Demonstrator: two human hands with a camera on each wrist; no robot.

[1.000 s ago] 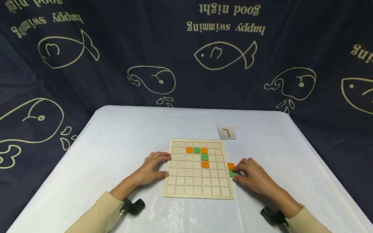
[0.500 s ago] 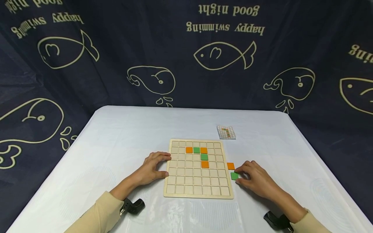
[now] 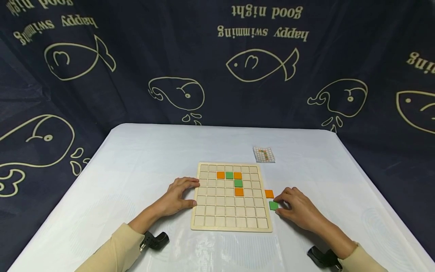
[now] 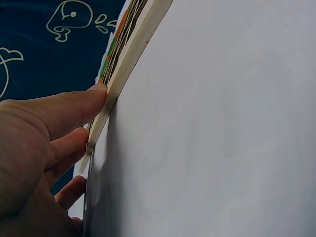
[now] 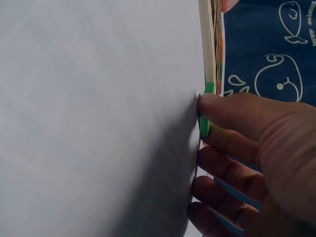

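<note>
A pale wooden grid board (image 3: 225, 211) lies flat on the table. Orange tiles (image 3: 221, 175) and green tiles (image 3: 238, 183) sit in its upper cells, forming a bent line. My left hand (image 3: 175, 196) rests at the board's left edge, fingertips and thumb touching the rim; the left wrist view shows the thumb (image 4: 74, 106) against the side. Just right of the board, my right hand (image 3: 299, 207) pinches a loose green tile (image 3: 273, 206) between thumb and index finger, low at the tabletop. Another loose orange tile (image 3: 269, 193) lies above it, beside the board's edge.
A small printed card (image 3: 263, 155) with a coloured grid pattern lies beyond the board's upper right corner. White cloth covers the table (image 3: 153, 151). Behind it hangs a dark blue curtain (image 3: 204, 45) with fish drawings.
My right hand has drawn the green tile to the right and slightly nearer, apart from the orange tile. In the last half second almost nothing moved. The left hand stayed put.
</note>
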